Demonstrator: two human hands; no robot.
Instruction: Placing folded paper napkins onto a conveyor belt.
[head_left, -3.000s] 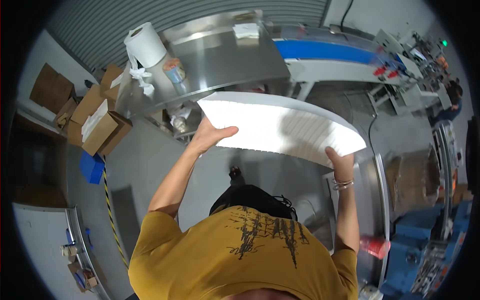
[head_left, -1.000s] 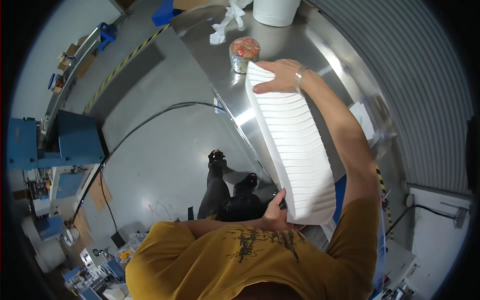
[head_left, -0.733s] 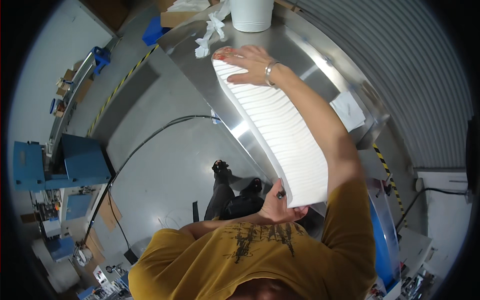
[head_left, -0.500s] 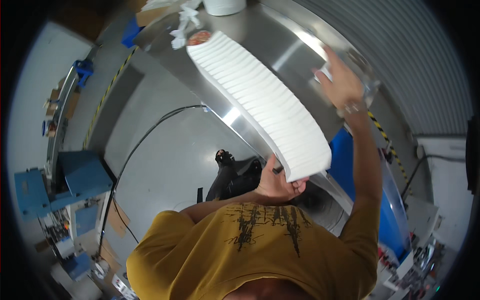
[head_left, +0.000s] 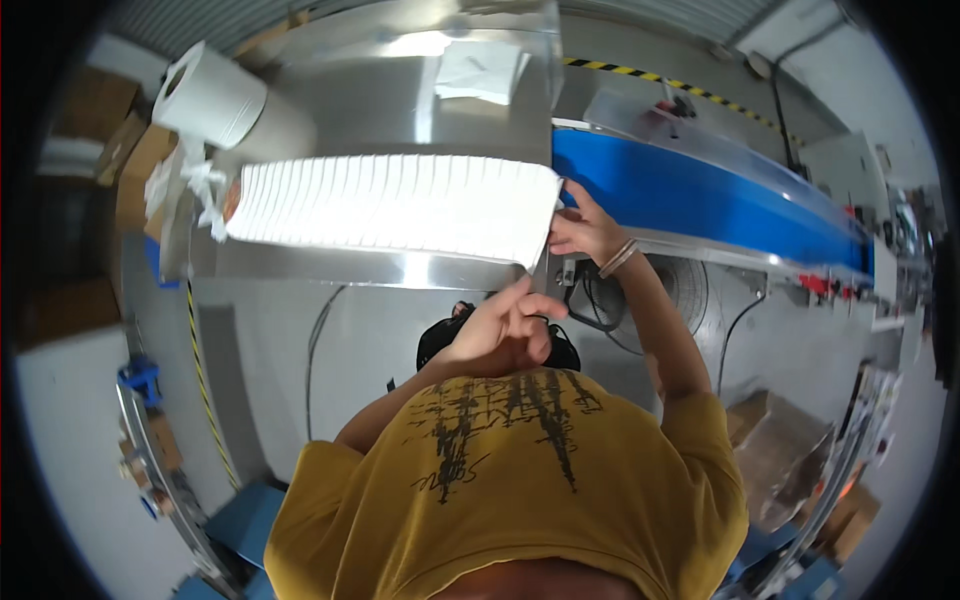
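A long white pleated panel [head_left: 395,207] lies flat across the front of a steel table [head_left: 360,95]. My right hand [head_left: 583,230] grips the panel's right end at the table's right corner. My left hand [head_left: 503,322] hangs just below the panel's near right corner, over the table's front edge. Its fingers are curled and one fingertip points up at that corner; whether it pinches the panel is unclear. My yellow shirt fills the lower part of the view.
A big white paper roll [head_left: 213,97] and crumpled wipes [head_left: 188,186] sit at the table's left end, and a loose paper sheet [head_left: 482,70] lies farther back. A blue conveyor [head_left: 705,203] runs to the right. Cardboard boxes [head_left: 128,165] stand at left. A cable [head_left: 318,330] crosses the floor.
The view has swung round. The panel, held up and slanting before, now lies level on the table. My right hand moved from its far end to its right end.
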